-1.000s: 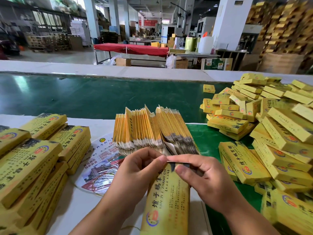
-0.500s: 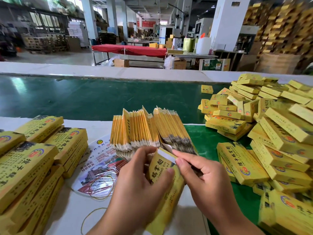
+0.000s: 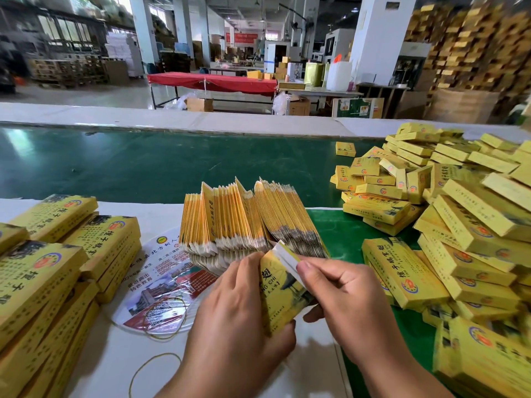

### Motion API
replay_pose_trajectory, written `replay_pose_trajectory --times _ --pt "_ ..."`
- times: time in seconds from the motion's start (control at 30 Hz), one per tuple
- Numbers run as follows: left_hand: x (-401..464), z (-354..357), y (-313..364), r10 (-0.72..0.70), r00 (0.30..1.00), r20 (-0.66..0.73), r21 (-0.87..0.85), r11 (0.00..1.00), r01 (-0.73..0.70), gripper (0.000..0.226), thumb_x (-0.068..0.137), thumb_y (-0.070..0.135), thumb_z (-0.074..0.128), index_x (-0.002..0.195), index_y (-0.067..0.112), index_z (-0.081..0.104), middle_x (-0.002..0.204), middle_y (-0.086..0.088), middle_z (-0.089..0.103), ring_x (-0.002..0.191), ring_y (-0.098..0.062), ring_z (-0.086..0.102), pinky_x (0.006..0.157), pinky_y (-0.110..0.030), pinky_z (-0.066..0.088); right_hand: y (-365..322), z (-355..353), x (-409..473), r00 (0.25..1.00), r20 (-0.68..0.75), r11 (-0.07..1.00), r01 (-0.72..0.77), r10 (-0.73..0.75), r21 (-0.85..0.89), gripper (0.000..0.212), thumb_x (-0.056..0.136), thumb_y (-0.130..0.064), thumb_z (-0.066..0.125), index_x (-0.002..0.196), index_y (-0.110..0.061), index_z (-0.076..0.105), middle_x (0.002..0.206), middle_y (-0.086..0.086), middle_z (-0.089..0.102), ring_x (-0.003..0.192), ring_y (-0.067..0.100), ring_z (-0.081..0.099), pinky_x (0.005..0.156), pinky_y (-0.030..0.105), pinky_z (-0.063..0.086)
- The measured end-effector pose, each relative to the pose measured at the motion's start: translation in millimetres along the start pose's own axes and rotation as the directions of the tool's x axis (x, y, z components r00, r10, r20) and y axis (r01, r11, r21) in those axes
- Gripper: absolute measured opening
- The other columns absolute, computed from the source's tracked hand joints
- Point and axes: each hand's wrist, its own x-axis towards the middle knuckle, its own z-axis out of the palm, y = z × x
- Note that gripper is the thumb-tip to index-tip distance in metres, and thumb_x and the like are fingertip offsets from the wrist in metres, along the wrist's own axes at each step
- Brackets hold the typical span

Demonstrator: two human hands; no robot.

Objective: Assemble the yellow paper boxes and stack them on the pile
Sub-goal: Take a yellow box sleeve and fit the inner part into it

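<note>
**Box in Both Hands, End Flap Under the Right Forefinger**

While gripped between both hands, yellow paper box (image 3: 283, 294) noted at bottom centre, above the white table (image 3: 120, 366), tilted with its far end raised. Compared with half a second ago: box turned more steeply on edge, white end flap (image 3: 287, 255) now standing further out, right thumb moved beneath the box. Compared with one second ago: box no longer lying lengthwise toward the camera.

Left hand (image 3: 238, 317): fingers curled round the near left edge of the box, thumb along its lower corner. Right hand (image 3: 342, 294): forefinger tip pressed against the flap, thumb under the box, remaining fingers curled behind; clamped on the box.

Just beyond the hands: fanned stack of flat unfolded boxes (image 3: 250, 219) standing on edge, unchanged. To the right: pile of assembled boxes (image 3: 459, 225) on the green belt (image 3: 143, 168), unchanged. To the left: bundles of flat boxes (image 3: 57, 268). Also on the table: printed fan (image 3: 163, 282) and two rubber bands (image 3: 152, 369), partly under the left wrist.

Hidden or unclear: near end of the held box covered by the left palm; lettering partly obscured; whether the flap is tucked, not determinable. Pile cut off at right edge; lower right boxes blurred.
</note>
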Motion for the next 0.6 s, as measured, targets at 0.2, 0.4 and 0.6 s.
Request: replay_pose_trajectory --times 0.2,0.4,0.6 --pt "-2 2 1 0.004 0.999 0.034 0.094 0.996 -0.007 0.092 0.066 0.066 0.045 0.143 0.034 0.009 0.129 0.02 0.036 0.119 -0.001 0.038 0.093 -0.013 0.03 -7 -7 1 0.995 0.101 0.972 0.019 0.004 -0.233 0.018 0.091 -0.027 0.065 0.1 -0.024 0.08 0.071 -0.017 0.075 0.046 0.004 0.064 0.041 0.011 0.044" --pt "-3 1 2 -0.02 1.0 -0.001 0.098 0.995 0.02 0.098 0.069 0.068 0.041 0.148 0.025 0.001 0.134 0.011 0.041 0.121 -0.007 0.044 0.097 -0.018 0.037 -17 -8 -1 0.928 0.249 0.828 0.361 -0.276 -0.429 0.036 0.097 -0.032 0.054 0.13 -0.021 0.063 0.074 -0.032 0.065 0.058 -0.006 0.062 0.05 0.015 0.048" --pt "-5 1 3 -0.021 0.999 -0.025 0.046 0.999 0.022 0.102 0.066 0.067 0.03 0.152 0.02 0.001 0.14 0.006 0.042 0.127 -0.009 0.042 0.099 -0.014 0.03 -18 -2 -4 0.852 0.301 0.641 0.522 -0.429 -0.563 0.047 0.094 -0.041 0.053 0.13 -0.014 0.065 0.095 -0.007 0.075 0.075 0.005 0.068 0.064 0.021 0.053"
